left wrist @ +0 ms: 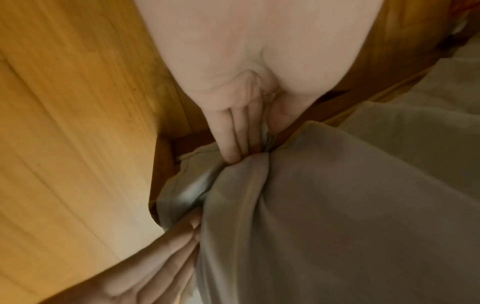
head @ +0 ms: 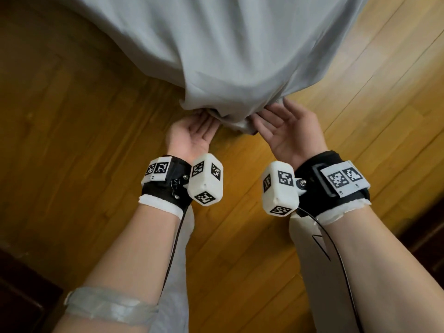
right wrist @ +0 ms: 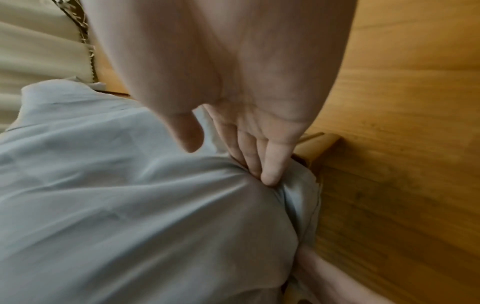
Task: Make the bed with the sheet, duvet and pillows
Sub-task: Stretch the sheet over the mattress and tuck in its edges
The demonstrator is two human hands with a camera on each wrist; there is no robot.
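A pale grey sheet point(head: 240, 56) is pulled over the near corner of the bed and bunches into folds at the corner tip point(head: 237, 121). My left hand point(head: 194, 131) lies palm up at the left of that corner, its straight fingers point(left wrist: 231, 144) pushing into the folds from below. At the right side, my right hand point(head: 281, 131) is palm up too, with its fingers point(right wrist: 270, 164) pressed into the gathered sheet point(right wrist: 130, 205) and the thumb held clear. The fingertips of both hands are hidden under the cloth. No duvet or pillow is in view.
Wooden plank floor point(head: 84, 140) surrounds the corner. A wooden part of the bed frame point(right wrist: 319, 146) shows under the sheet. Dark furniture edges sit at the lower left point(head: 21, 292) and right point(head: 425, 231). A cream curtain point(right wrist: 39, 51) hangs beyond the bed. My legs stand below.
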